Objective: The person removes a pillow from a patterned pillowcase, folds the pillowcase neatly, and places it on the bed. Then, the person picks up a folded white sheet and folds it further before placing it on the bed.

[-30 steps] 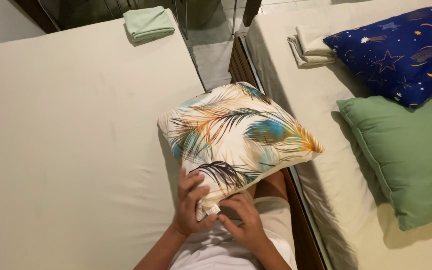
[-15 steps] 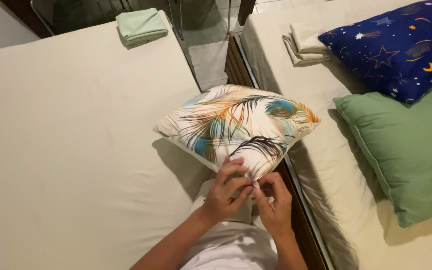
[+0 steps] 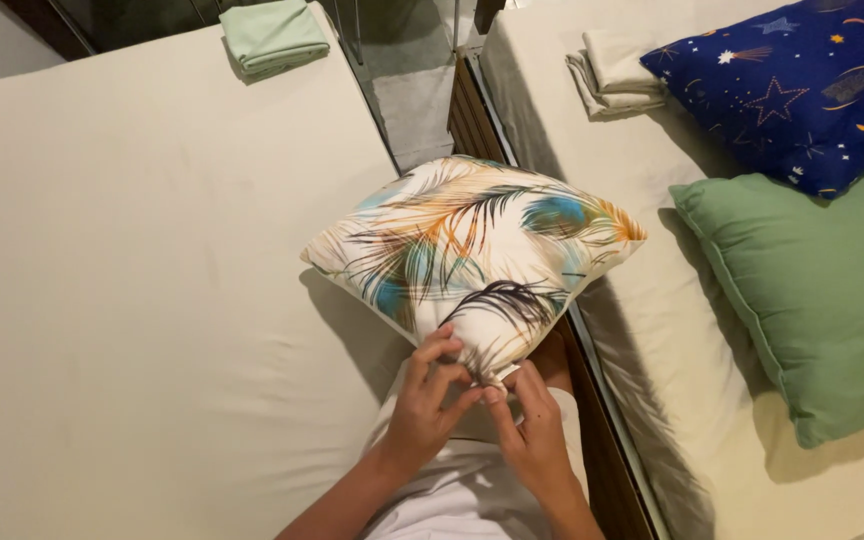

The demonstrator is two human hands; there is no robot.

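Since half a second ago you've tipped the feather-print cushion (image 3: 472,255) a little flatter and drawn your hands in tighter at its near corner, and against a second back it has swung round from standing on its point.

From the head view: your left hand (image 3: 430,400) is at that bottom corner, fingers bent and pinching the fabric edge. Your right hand (image 3: 532,430) meets it from the other side, fingertips pressed together on the same corner, the two hands touching. That cushion hangs over the gap between the two beds, its far end above the wooden bed frame (image 3: 472,110), its near corner over your lap.

On your left, the cream mattress (image 3: 132,280) carries a folded green cloth (image 3: 274,35) at the far edge. On your right, the other bed has a green pillow (image 3: 812,290) with a navy star-print pillow (image 3: 802,85) just behind it, overlapping, and a stack of folded cream linen (image 3: 617,70) beside that
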